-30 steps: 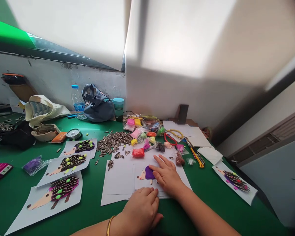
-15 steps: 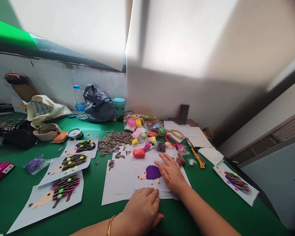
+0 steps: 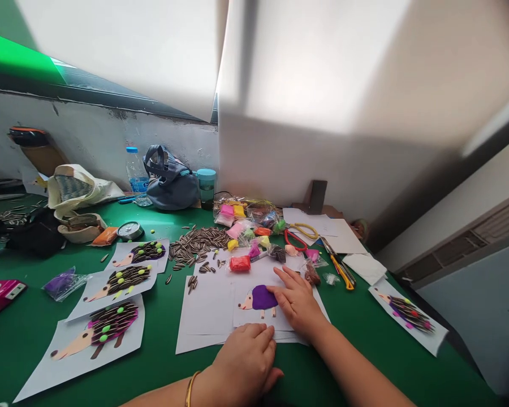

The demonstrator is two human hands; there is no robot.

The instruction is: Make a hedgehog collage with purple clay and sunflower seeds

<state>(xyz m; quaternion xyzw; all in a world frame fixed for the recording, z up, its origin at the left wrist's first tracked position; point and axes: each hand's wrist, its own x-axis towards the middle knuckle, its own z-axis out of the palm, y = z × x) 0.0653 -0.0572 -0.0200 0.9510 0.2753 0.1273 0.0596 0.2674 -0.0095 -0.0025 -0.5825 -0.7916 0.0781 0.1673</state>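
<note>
A purple clay hedgehog [image 3: 258,298] lies on a white sheet [image 3: 207,314] on the green table. My right hand [image 3: 297,303] rests flat on the sheet, fingers spread, its fingertips against the hedgehog's right side. My left hand [image 3: 246,362] lies palm down at the sheet's near edge, fingers curled loosely, holding nothing. A gold bangle circles that wrist. A red clay pack [image 3: 240,263] sits just beyond the hedgehog.
Three finished hedgehog sheets [image 3: 110,325] lie at left, another [image 3: 407,317] at right. A pile of sunflower seeds [image 3: 197,243], clay packs [image 3: 248,223], scissors [image 3: 294,237] and a yellow cutter [image 3: 341,271] sit behind. Bags, a bottle [image 3: 134,175] and a cup line the wall.
My right hand has slid a little to the right, uncovering most of the purple hedgehog. The left hand has stayed put.
</note>
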